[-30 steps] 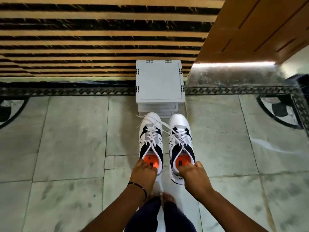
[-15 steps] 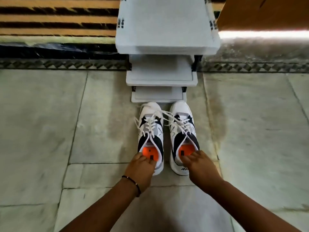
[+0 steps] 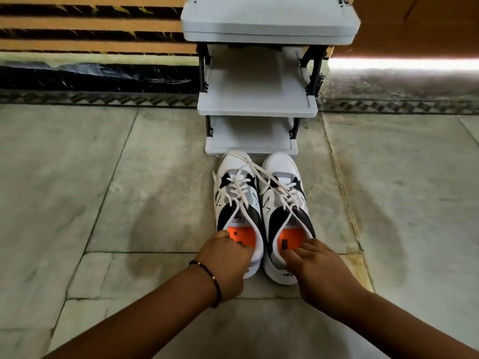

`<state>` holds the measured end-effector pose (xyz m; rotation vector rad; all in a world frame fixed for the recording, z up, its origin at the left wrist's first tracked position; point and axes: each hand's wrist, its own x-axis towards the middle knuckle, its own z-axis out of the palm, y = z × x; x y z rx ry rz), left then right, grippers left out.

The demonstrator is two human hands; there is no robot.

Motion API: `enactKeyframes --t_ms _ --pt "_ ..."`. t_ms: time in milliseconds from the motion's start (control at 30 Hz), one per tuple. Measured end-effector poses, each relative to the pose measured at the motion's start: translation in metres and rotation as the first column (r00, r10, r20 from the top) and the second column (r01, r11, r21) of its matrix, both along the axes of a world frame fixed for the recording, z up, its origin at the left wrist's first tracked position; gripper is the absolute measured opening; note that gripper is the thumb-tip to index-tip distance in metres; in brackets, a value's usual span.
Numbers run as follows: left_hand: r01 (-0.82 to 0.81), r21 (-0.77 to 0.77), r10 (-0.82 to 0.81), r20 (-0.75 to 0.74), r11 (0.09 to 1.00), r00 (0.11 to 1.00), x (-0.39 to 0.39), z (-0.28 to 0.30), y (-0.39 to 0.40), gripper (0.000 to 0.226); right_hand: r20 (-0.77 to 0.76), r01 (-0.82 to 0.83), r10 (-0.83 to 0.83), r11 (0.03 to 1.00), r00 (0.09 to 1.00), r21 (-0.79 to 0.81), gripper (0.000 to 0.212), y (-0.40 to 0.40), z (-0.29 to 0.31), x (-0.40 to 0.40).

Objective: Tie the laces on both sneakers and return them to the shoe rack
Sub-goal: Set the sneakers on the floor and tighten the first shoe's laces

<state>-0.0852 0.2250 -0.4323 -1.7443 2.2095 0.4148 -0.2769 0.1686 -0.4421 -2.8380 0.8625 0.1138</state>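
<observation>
Nearest the camera, two bare forearms reach forward over the pale grey-green stone tile floor (image 3: 108, 193). The left hand (image 3: 223, 260), with a thin dark beaded bracelet (image 3: 211, 278) at the wrist, curls over the heel collar of the left white-and-black sneaker with an orange insole (image 3: 237, 203), fingers hooked just inside the opening; it reads as a grasp on the heel rim. The right hand (image 3: 318, 270) lies on the heel of the right white-and-black sneaker with an orange insole (image 3: 283, 203), fingers spread and loose at the collar, so I cannot tell whether it grips or merely rests there. Holding each shoe by the heel probably serves to set the pair square, toes forward. Both shoes stand side by side on the floor, touching, toes just against the base of the rack. Their white flat laces (image 3: 261, 177) lie untied, loose ends crossing from one shoe over the other, so tying appears not yet done. Dark lettering shows on the right heel sole edge and small marks on the insoles and tongue tabs, all too small to read. Beyond stands the light grey plastic tiered shoe rack with black corner posts (image 3: 256, 104), its visible shelves bare, against a striped tan-and-black wall (image 3: 90, 29).
</observation>
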Motion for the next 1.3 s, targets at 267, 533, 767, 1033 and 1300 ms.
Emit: enactKeyframes --t_ms 267,533,767,1033,1300 --pt "0.046 0.025 -0.045 -0.063 0.999 0.997 -0.023 0.014 0.039 0.03 -0.204 0.025 0.035 0.959 0.978 0.282 0.013 0.013 0.033 -0.008" --pt "-0.773 -0.055 0.539 -0.685 0.632 0.489 0.012 0.008 0.012 0.026 -0.007 0.099 -0.107 0.888 0.994 0.449 0.024 -0.045 0.064 0.049" --pt "-0.78 0.465 0.634 -0.765 0.419 -0.115 0.011 -0.01 -0.006 0.023 0.214 0.24 -0.369 0.854 0.904 0.461 0.019 -0.021 0.016 0.082" --pt "-0.882 0.2 0.317 -0.946 0.426 -0.062 -0.004 -0.009 0.011 0.017 0.45 0.151 -0.478 0.793 0.755 0.59 0.006 -0.006 0.015 0.079" --pt "-0.763 -0.078 0.213 -0.938 0.641 0.275 -0.004 0.008 0.017 0.04 0.487 0.033 -0.382 0.812 0.785 0.583 0.018 -0.002 0.005 0.084"
